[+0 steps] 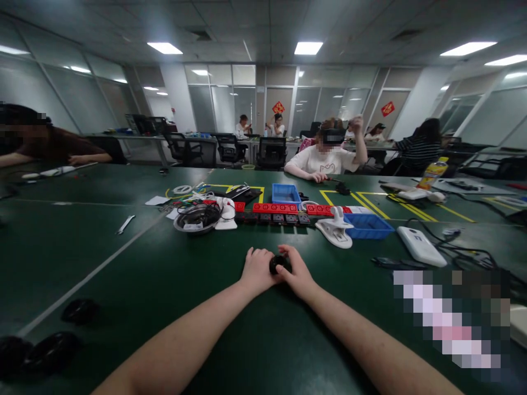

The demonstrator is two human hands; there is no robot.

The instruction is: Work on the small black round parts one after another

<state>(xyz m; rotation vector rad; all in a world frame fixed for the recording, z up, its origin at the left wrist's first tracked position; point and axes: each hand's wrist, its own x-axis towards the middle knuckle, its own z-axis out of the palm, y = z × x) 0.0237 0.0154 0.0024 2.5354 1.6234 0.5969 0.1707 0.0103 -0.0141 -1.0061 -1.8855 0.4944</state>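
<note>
A small black ring-shaped object [278, 265] sits at the middle of the green table [197, 296], between my two hands. My right hand [295, 270] curls round its right side, with thumb and fingers on it. My left hand [259, 269] lies against its left side, fingers pointing forward and close together; whether it grips the ring is hard to tell. Several similar black rings [53, 351] rest at the lower left of the table.
Beyond my hands stand a metal bowl [195, 222], red sockets [274, 208], a white clip base [335, 230] and blue trays [368, 226]. A white power bank [420, 247] and cables lie right, a wrench [125, 224] left. A person [329, 159] sits opposite.
</note>
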